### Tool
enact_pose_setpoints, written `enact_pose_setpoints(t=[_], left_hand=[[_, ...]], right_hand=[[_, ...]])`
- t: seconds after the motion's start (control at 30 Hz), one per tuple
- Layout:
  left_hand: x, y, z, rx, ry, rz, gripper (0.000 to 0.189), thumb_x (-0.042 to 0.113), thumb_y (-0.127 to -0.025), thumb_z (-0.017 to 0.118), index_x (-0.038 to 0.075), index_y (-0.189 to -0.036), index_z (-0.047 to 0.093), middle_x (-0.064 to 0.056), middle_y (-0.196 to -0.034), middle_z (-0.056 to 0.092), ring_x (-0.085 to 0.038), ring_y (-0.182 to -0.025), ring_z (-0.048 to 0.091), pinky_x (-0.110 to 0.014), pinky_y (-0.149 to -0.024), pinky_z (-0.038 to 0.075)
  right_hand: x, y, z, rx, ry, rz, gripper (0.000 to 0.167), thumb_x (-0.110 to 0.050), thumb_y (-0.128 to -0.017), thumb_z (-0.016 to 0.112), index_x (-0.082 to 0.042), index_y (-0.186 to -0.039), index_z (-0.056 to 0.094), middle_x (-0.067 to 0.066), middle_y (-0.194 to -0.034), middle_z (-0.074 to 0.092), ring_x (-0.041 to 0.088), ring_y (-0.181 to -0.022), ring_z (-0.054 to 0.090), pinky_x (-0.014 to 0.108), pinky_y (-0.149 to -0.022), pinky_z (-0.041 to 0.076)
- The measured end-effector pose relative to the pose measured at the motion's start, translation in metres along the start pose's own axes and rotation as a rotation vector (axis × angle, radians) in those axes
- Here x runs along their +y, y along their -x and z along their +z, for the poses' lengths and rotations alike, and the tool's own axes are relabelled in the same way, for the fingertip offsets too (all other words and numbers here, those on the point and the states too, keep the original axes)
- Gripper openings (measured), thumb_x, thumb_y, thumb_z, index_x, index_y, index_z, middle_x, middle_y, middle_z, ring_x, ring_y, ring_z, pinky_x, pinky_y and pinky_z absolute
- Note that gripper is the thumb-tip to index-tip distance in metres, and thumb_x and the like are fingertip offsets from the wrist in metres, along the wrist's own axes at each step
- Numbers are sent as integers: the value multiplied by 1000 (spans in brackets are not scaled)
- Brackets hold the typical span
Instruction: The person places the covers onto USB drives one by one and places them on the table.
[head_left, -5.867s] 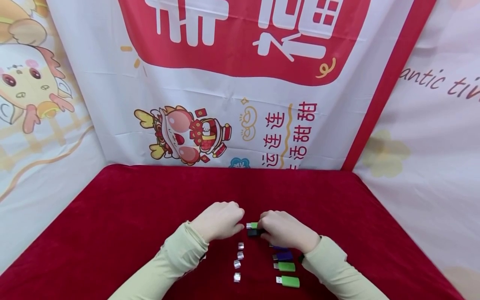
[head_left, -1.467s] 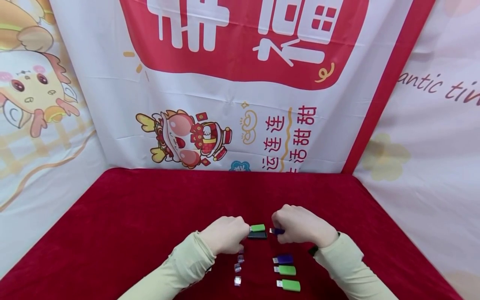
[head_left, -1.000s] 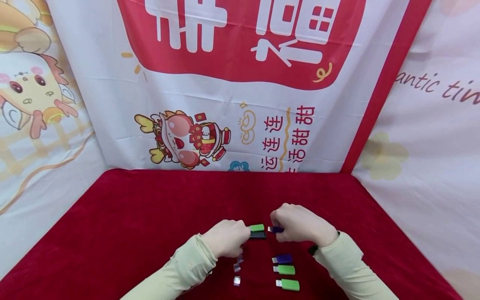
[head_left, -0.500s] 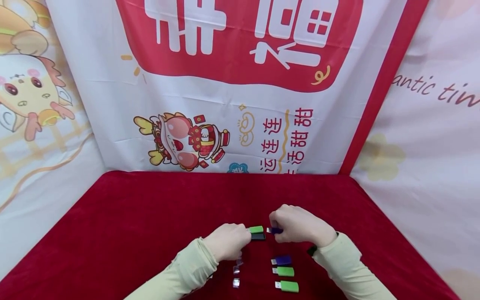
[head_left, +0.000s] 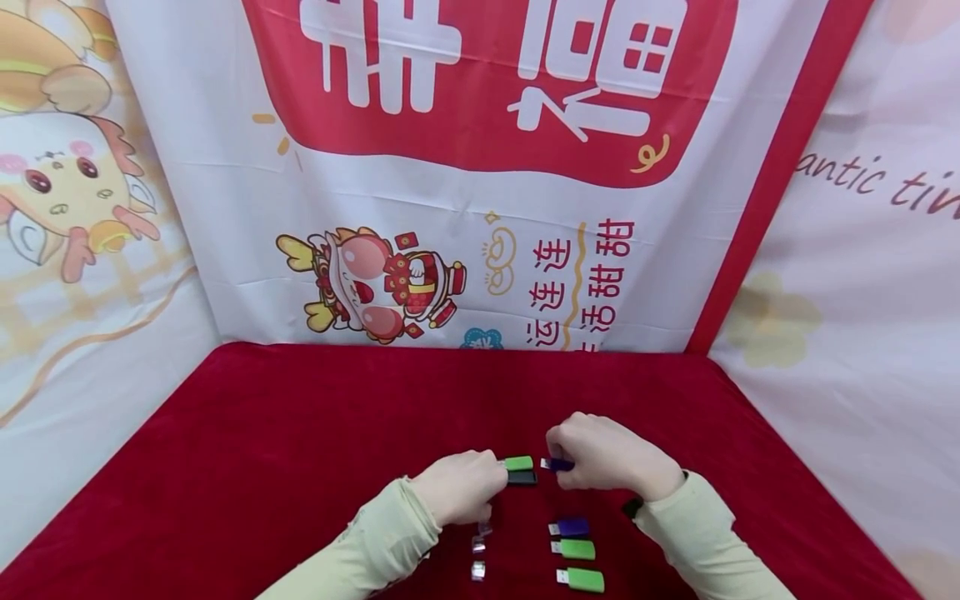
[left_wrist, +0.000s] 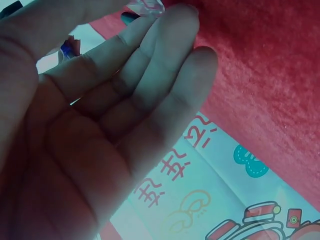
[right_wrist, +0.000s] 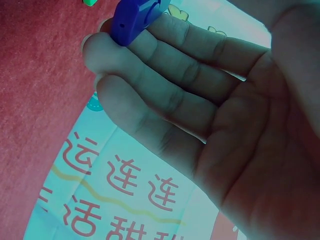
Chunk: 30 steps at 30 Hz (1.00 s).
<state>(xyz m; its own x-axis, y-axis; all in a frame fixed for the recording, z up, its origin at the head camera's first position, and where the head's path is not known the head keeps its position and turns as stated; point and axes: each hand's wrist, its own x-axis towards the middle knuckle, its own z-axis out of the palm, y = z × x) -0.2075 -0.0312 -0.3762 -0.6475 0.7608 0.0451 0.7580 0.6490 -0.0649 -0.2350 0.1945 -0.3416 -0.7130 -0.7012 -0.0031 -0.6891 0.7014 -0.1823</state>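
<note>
My right hand [head_left: 611,452] pinches a purple USB stick [head_left: 557,464], its metal plug pointing left. In the right wrist view the stick's purple body [right_wrist: 134,20] sits at the fingertips. Opposite, my left hand [head_left: 461,485] holds a small clear cap [left_wrist: 148,7] between thumb and fingers, seen at the top of the left wrist view; in the head view the hand hides it. Between the hands lie a green USB stick [head_left: 519,462] and, just nearer, a black one [head_left: 522,478]; my left fingers cover their left ends.
To the right, in a column, lie another purple USB stick [head_left: 573,527], a green one [head_left: 577,549] and a second green one [head_left: 585,580], plugs bare. Left of them are clear caps [head_left: 478,571] in a line. Red cloth [head_left: 337,417] covers the table, before a printed backdrop [head_left: 450,208].
Since the oldest frame, my right hand has left the green and black sticks and picked up a purple one. My left hand has taken a cap and shifted slightly nearer and right.
</note>
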Motion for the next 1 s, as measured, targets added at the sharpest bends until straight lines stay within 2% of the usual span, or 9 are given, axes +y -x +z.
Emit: enact_pose_setpoints(t=[0.23,0.47,0.63,0.73,0.87,1.0], left_hand=[[-4,-2,-2,24,38,1,20,12,-73,80,16,-68,62,2,-67,53,-7,-56,48,-21,-51,43],[-5,-3,-9,17,82,0,23,13,-77,79,17,-65,60,4,-66,52,-5,-54,47,-19,-49,41],[-7,-1,-16,38,120,-6,23,13,-80,78,17,-65,60,7,-60,49,-4,-52,47,-17,-49,41],[-9,0,-22,80,129,19,28,11,-80,75,18,-61,55,8,-58,45,-4,-51,45,-17,-47,38],[-14,1,-29,168,130,68,34,7,-81,69,18,-58,47,8,-56,40,-5,-50,43,-18,-46,33],[-18,1,-35,225,94,91,30,10,-86,69,17,-63,51,7,-60,44,-8,-56,49,-17,-50,37]], right_hand=[[1,1,1,21,10,-17,20,-13,-78,74,-11,-66,59,-9,-51,35,7,-46,27,24,-44,26],[1,1,-1,24,1,-22,28,-12,-78,75,-20,-62,53,-10,-51,36,6,-46,27,23,-43,26],[2,2,-3,30,16,-27,27,-13,-78,75,-21,-63,53,-10,-52,39,6,-46,30,24,-44,28],[2,2,-5,37,23,-32,27,-14,-78,75,-21,-64,54,-10,-52,40,6,-46,31,24,-44,30],[1,2,-7,59,27,-40,26,-14,-78,76,-20,-65,54,-10,-52,39,6,-46,32,24,-44,31],[0,3,-9,92,25,-55,26,-14,-78,75,-21,-66,54,-11,-54,38,5,-47,33,23,-45,31]])
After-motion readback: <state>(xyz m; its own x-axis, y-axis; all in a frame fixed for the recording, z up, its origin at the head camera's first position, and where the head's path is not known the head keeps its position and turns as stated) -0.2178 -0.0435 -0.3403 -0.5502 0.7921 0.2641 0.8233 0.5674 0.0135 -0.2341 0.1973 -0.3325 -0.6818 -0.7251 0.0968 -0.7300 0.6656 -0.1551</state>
